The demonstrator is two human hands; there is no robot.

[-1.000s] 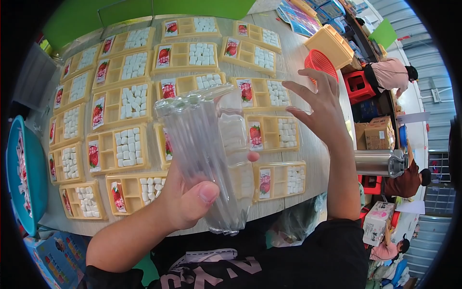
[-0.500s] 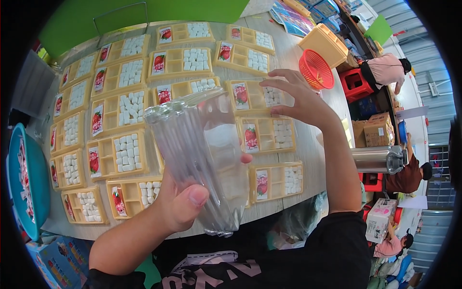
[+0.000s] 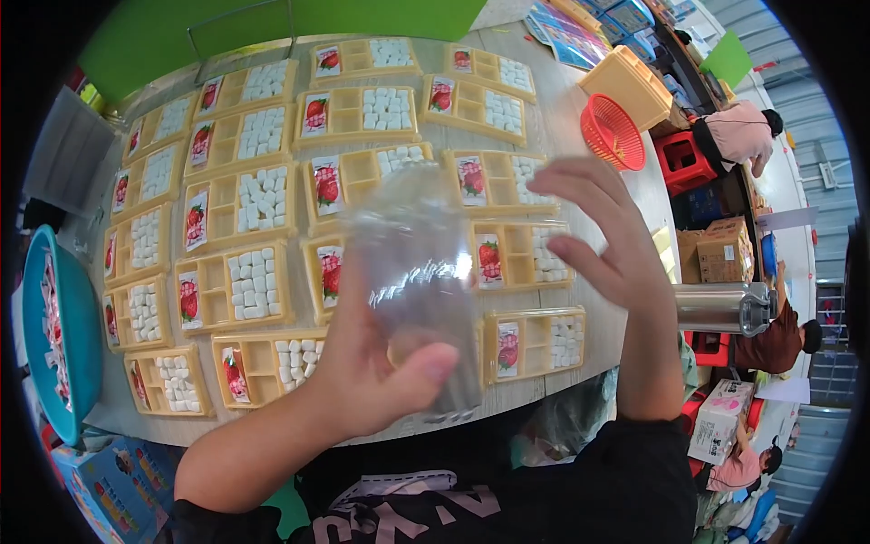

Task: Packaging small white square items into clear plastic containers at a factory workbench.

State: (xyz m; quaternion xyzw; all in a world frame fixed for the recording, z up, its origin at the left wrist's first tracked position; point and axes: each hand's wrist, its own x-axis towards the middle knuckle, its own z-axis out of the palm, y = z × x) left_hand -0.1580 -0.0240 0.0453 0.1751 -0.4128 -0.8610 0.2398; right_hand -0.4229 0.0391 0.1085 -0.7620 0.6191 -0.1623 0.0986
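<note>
My left hand (image 3: 367, 372) is wrapped round a stack of clear plastic lids (image 3: 419, 281), held up over the near middle of the table and blurred by motion. To its right, my right hand (image 3: 605, 231) hovers above the right-hand trays with fingers spread, holding nothing. Cream compartment trays (image 3: 215, 263) lie in rows beneath both hands. Each visible one has a strawberry-printed sachet (image 3: 188, 301) at one end and white marshmallow-like pieces (image 3: 255, 283) at the other. Clear covers glint on some right-side trays, such as the near-right tray (image 3: 536, 358). The stack hides part of the middle trays.
A teal basin (image 3: 91, 363) of small packets stands at the left edge. At the far right are a red basket (image 3: 613, 133) and a cream crate (image 3: 634, 86). A metal cylinder (image 3: 725, 308) is beside the right edge. Several people work at a bench beyond.
The lid stack in my left hand has turned and shifted slightly right. My right hand has moved right, away from the tray it was over. The whole view has shifted a little.
</note>
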